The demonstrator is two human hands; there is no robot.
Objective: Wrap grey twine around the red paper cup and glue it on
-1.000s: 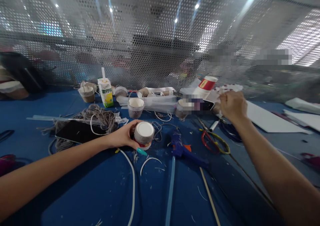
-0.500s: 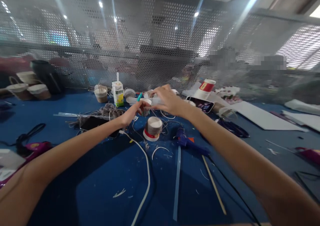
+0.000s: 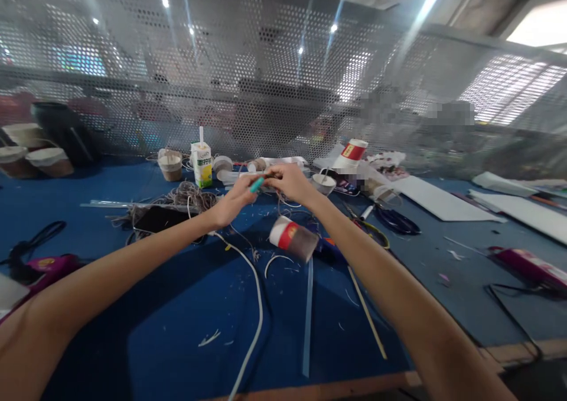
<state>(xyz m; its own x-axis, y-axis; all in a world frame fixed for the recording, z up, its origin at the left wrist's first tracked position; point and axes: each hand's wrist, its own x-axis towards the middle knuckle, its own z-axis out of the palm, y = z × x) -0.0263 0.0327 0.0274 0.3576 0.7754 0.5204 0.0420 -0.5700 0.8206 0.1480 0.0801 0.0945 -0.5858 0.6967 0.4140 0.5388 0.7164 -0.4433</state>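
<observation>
My left hand [image 3: 234,201] and my right hand [image 3: 289,182] meet above the middle of the blue table [image 3: 177,306], fingers pinched together. Both pinch a thin cord [image 3: 280,202] that runs down toward a paper cup [image 3: 294,239]. The cup is wrapped in brown twine, has a red band and a white rim, and lies tilted on its side just below my right wrist. I cannot tell whether it hangs or rests on the table. A teal fingernail shows where the two hands touch.
A milk carton [image 3: 201,163], twine heap [image 3: 191,195] and dark phone [image 3: 157,218] sit left of my hands. A blue glue gun [image 3: 330,248], scissors [image 3: 376,231], white cable [image 3: 250,312], clear stick [image 3: 308,315] and skewer [image 3: 365,311] lie nearby. White sheets [image 3: 438,200] lie right; a perforated screen [image 3: 274,94] stands behind.
My left hand let go of the wrapped cup and rose to meet my right hand, which came in from the far right. The cup, upright before, now lies tilted.
</observation>
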